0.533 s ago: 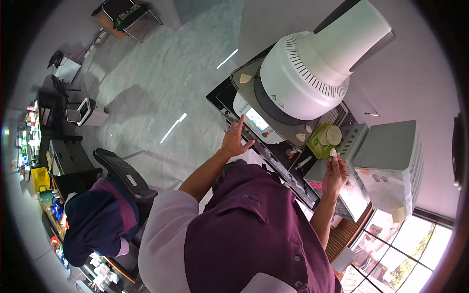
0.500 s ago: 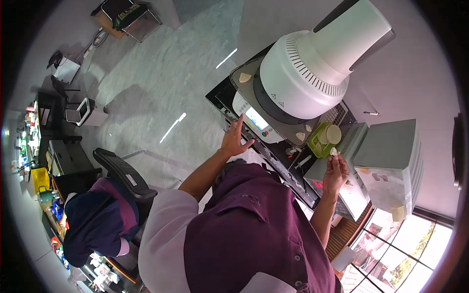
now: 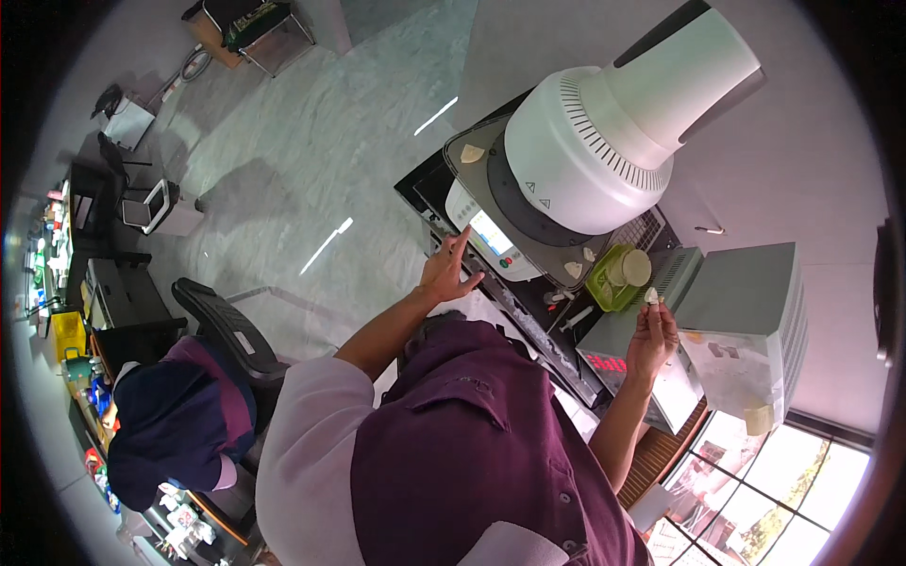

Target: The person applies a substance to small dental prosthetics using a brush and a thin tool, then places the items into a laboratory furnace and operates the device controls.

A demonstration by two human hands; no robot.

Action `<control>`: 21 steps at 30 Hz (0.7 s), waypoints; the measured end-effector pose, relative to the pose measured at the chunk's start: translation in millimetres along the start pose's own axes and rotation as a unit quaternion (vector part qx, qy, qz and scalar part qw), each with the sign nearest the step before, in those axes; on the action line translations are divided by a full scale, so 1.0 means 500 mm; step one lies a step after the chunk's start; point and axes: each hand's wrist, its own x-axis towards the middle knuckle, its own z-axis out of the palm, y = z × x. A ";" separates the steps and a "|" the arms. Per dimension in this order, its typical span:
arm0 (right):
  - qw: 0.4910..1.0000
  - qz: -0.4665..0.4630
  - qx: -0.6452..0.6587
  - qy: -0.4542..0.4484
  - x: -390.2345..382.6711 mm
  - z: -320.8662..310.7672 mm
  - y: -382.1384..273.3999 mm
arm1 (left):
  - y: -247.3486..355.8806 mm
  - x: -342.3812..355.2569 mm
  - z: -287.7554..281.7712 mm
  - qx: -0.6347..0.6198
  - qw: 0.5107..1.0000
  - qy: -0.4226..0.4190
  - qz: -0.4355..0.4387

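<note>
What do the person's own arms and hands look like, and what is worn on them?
The left hand and the right hand are bare, without gloves; no watch shows on either wrist. The left sleeve is pale, loose and short, leaving the forearm uncovered. It joins a dark purple shirt. The right sleeve cannot be clearly made out.

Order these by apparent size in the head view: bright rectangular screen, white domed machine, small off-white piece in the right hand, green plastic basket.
1. White domed machine
2. Green plastic basket
3. Bright rectangular screen
4. Small off-white piece, in the right hand
</note>
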 end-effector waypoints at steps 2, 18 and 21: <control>1.000 -0.006 0.009 -0.013 0.002 0.001 0.000 | 0.005 0.003 -0.002 0.013 1.000 -0.017 0.001; 1.000 -0.006 0.022 -0.004 -0.006 0.005 -0.004 | 0.008 -0.017 -0.008 0.071 0.993 -0.070 0.069; 0.999 -0.001 0.026 -0.019 -0.005 0.008 -0.008 | 0.023 -0.016 -0.005 0.078 0.993 -0.077 0.040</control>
